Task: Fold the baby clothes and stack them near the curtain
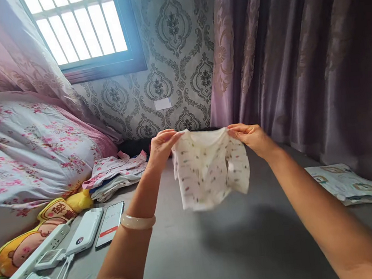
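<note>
A small white baby shirt (203, 169) with a tiny scattered print hangs in the air over the grey bed sheet (187, 257). My left hand (163, 147) pinches its left shoulder near the neckline, and a pale bangle circles that forearm. The opposite shoulder is pinched between the thumb and fingers of my right hand (250, 137). Between both hands the neckline is stretched out, while the lower hem and one sleeve hang loose, slightly blurred.
Folded clothes (118, 172) are stacked at the left, and another folded pile (350, 182) lies at the right. Nearer on the left are a phone (110, 225), a white power bank (85, 231), a power strip (29, 272) with cables, and a yellow plush (25, 243). Floral bedding (30, 145) rises behind.
</note>
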### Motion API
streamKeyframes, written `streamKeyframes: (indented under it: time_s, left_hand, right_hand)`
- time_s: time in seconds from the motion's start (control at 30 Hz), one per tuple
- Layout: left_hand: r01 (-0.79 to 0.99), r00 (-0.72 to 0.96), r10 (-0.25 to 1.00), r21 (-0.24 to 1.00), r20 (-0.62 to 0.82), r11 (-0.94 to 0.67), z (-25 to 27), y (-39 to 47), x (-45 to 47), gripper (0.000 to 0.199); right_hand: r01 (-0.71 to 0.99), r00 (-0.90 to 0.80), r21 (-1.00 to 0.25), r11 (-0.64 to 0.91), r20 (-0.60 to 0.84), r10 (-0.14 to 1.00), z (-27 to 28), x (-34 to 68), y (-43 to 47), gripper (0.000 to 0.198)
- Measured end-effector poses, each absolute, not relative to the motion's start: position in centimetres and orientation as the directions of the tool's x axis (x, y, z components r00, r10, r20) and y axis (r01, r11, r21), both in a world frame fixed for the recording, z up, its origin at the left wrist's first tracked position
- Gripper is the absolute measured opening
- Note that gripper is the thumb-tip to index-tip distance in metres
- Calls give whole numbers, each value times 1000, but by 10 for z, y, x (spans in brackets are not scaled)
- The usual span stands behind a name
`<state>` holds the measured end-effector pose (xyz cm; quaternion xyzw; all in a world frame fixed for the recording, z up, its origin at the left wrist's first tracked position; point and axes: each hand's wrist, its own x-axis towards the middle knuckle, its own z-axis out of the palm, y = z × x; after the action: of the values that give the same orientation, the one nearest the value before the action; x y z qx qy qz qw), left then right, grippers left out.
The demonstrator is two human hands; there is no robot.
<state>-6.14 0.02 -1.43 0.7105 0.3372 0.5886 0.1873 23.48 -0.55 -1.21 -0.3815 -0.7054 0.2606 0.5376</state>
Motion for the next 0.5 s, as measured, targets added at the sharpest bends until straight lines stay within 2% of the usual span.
streamKeyframes:
  time_s: [0.1,0.2,0.27,0.43,0.5]
  left_hand:
    - [302,140,719,662,681,-686,-14,1,-61,27]
    - [313,-43,686,662,726,-681,-12,-1,-59,28]
    - [286,-88,700,691,708,-663,-9,-6,-60,29]
    - [130,92,769,758,632,-639,-1,-17,-66,31]
    - [128,133,788,778,602,-616,-1,-13,-66,33]
  right_hand:
    - [267,-123,-786,557,546,829,-11,233,-4,45]
    - [252,-57,-793,555,560,826,-8,233,-6,46]
    - [231,-17,-802,551,563,826,-4,236,-12,46]
    - [226,-258,-843,488,432,864,1,250,-24,41]
    - [236,-268,-851,468,406,873,0,251,-19,41]
